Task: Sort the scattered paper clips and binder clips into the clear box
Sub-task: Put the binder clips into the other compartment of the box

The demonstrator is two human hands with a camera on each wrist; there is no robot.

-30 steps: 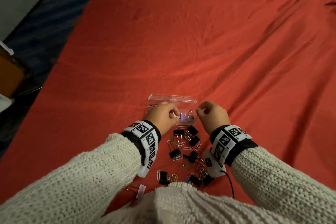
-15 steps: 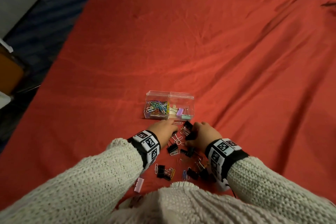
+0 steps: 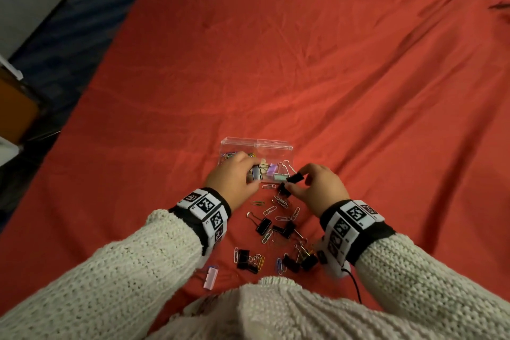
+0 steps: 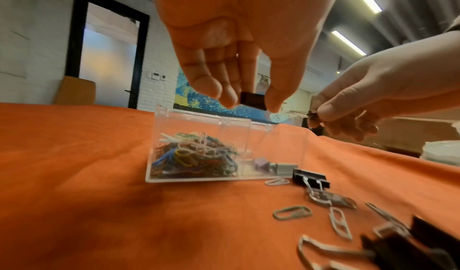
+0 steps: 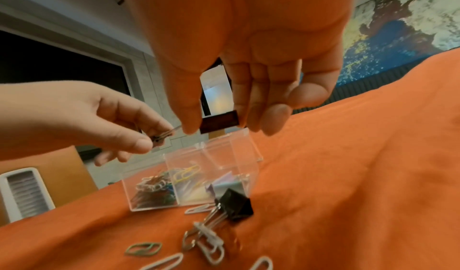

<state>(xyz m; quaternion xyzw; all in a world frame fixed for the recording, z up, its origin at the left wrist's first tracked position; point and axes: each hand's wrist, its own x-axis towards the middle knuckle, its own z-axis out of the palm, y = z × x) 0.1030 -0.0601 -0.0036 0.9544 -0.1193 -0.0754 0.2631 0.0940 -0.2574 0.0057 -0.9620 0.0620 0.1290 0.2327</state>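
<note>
The clear box (image 3: 256, 142) stands on the red cloth, with coloured paper clips in its left compartment and pastel binder clips in its right. My left hand (image 3: 252, 174) hovers over the box's near edge and pinches a black binder clip (image 4: 253, 99) between thumb and fingers. To its right, my right hand (image 3: 294, 181) pinches another black binder clip (image 5: 219, 123) just above the box's right front corner. A black binder clip (image 5: 235, 205) lies against that corner. Scattered paper clips and black binder clips (image 3: 276, 229) lie between my wrists.
A pink binder clip (image 3: 211, 277) lies apart at the near left, beside my left sleeve. The red cloth (image 3: 303, 77) stretches far beyond the box, with wrinkles to the right. A thin black cable (image 3: 354, 283) hangs from my right wristband.
Half a second ago both hands were down in the pile in front of the box. Each has since lifted to the box with a black binder clip pinched in it.
</note>
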